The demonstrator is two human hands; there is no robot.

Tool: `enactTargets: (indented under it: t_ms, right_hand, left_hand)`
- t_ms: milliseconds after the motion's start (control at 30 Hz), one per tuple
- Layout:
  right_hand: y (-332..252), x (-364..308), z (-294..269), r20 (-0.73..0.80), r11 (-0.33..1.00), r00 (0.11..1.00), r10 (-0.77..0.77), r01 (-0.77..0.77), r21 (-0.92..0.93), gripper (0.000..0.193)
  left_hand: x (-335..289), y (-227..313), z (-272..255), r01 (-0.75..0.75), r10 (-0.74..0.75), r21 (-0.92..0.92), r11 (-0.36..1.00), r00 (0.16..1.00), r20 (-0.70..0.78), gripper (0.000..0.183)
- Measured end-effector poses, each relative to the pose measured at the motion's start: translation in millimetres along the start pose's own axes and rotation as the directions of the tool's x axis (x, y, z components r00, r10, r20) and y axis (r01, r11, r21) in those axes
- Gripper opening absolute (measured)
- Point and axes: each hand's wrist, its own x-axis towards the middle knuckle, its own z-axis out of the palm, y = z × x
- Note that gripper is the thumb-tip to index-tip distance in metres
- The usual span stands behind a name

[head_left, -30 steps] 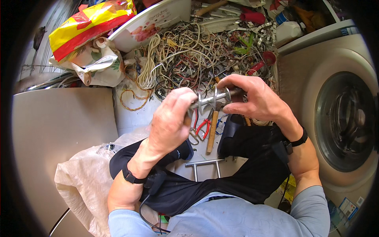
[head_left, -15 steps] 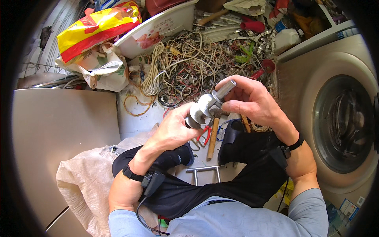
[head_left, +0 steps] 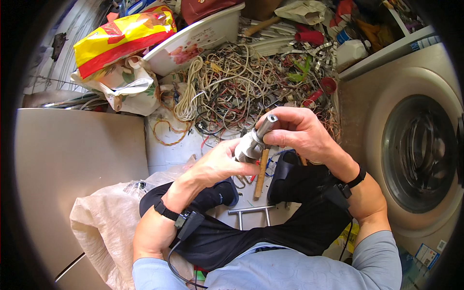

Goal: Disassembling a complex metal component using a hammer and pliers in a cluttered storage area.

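Your left hand point(head_left: 218, 162) curls, half closed, round the finned body of the metal spindle point(head_left: 249, 146); your right hand point(head_left: 300, 131) pinches its far-right shaft; it sits between them; probably heavy, rigid, slick; shaft and body seem sound holds.

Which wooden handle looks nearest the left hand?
The wooden handle on the floor just right of the left hand, below the metal auger in the picture. The upper wooden handle lies farther off, right of the white tub.

the screw-shaped part point(head_left: 251, 146) is glossy metal, the stick-like handle point(head_left: 261, 176) matt wood.
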Motion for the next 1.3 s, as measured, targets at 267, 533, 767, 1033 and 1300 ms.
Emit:
enactTargets:
  t_ms: [267, 533, 767, 1033, 1300]
  right_hand:
    - [16.8, 6.5, 11.0, -0.003, 0.993, 0.997, -0.073, 0.073, -0.095, 0.023]
    - [76.9, 6.5, 29.9, -0.315, 0.888, 0.946, -0.083, -0.074, -0.454, 0.084]
    - [136.0, -5.2, 30.5, -0.290, 0.909, 0.862, 0.416, -0.395, 0.132, 0.077]
    - [193.1, 24.9, -73.4, -0.420, 0.720, 0.800, 0.428, -0.583, -0.376, 0.068]
    - [190.6, 106.3, -142.8, -0.528, 0.377, 0.811, 0.252, -0.585, -0.718, 0.086]
  left_hand:
    - [8.9, -22.2, -5.5, 0.014, -0.016, -0.054, 0.998, 0.999, -0.031, 0.030]
    - [14.3, -33.9, 16.7, 0.080, -0.130, -0.376, 0.923, 0.985, -0.111, 0.032]
    - [15.5, -52.6, 26.2, 0.218, -0.230, 0.450, 0.866, 0.973, -0.028, 0.034]
    - [-0.9, -55.0, 14.0, -0.209, 0.212, 0.943, 0.260, 0.965, 0.156, 0.026]
    - [-16.6, -57.6, 7.7, -0.223, 0.298, 0.947, 0.233, 0.943, 0.148, 0.017]
